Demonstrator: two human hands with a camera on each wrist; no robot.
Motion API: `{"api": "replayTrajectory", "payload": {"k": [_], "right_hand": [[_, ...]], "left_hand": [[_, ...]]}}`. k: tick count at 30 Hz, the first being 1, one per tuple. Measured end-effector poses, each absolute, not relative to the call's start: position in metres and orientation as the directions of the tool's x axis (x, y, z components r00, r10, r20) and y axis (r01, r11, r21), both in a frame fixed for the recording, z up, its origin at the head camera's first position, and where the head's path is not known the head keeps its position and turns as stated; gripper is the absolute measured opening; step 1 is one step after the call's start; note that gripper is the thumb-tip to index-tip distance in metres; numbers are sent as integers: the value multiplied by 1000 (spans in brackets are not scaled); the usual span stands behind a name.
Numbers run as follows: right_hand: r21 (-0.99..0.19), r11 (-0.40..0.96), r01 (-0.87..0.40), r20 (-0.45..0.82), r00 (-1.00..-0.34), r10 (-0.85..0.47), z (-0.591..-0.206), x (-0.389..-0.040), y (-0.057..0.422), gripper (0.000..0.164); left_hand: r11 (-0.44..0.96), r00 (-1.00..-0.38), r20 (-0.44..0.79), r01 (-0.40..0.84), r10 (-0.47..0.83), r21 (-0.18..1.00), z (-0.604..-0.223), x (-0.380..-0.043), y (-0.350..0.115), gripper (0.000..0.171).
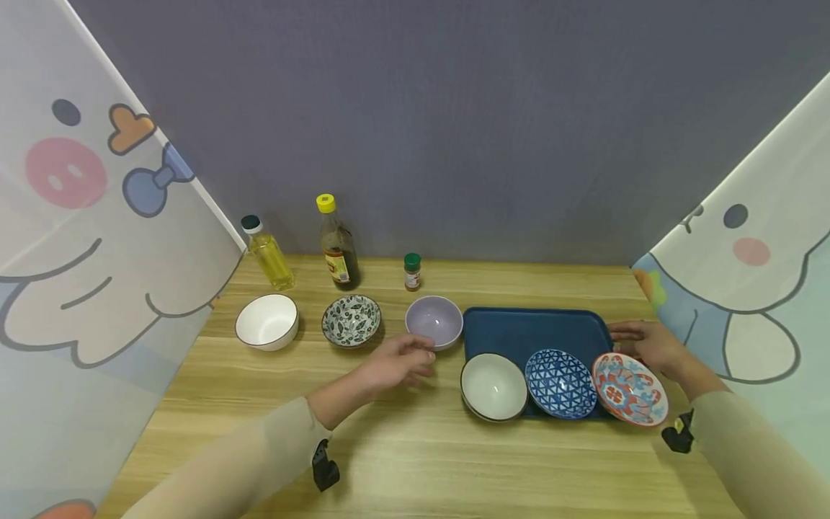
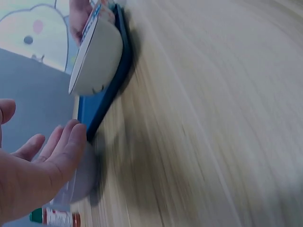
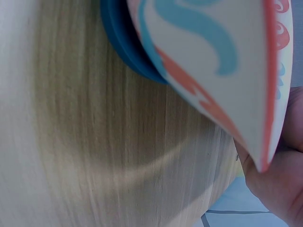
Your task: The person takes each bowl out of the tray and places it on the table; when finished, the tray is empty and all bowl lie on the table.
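Observation:
My left hand [image 1: 397,364] hovers low over the table with loosely extended fingers, its fingertips right at the near edge of a lilac bowl [image 1: 434,322]. In the left wrist view the same hand [image 2: 42,170] overlaps that bowl and holds nothing. My right hand [image 1: 651,346] is at the right rim of a dark blue tray [image 1: 534,324], fingers extended toward it. A red-and-blue patterned bowl [image 1: 629,389] hides part of this hand, most of it in the right wrist view. Beside that bowl along the tray's near side are a blue-and-white bowl [image 1: 560,384] and a white bowl [image 1: 494,387].
Left of the lilac bowl stand a leaf-patterned bowl [image 1: 351,321] and a dark-rimmed white bowl [image 1: 267,322]. Behind them are an oil bottle [image 1: 272,261], a dark sauce bottle [image 1: 339,256] and a green-capped spice jar [image 1: 412,272]. A grey wall [image 1: 441,144] borders the table's back.

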State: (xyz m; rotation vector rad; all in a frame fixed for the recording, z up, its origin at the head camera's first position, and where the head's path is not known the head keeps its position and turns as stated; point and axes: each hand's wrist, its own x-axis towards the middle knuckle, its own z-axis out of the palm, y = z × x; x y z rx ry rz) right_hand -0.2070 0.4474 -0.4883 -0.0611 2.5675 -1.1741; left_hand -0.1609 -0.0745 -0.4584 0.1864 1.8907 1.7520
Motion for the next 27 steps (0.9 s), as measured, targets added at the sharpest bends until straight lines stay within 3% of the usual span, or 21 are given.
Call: {"api": "replayTrajectory", "payload": {"k": [15, 27], "right_hand": [[-737, 669, 98, -259, -955, -146, -488, -204, 445, 52], [-749, 655, 101, -260, -954, -150, -489, -205, 447, 53]], "left_hand": [[172, -794, -329, -281, 511, 944, -473, -156, -29, 57], [202, -793, -344, -279, 503, 939, -485, -149, -13, 59]]}}
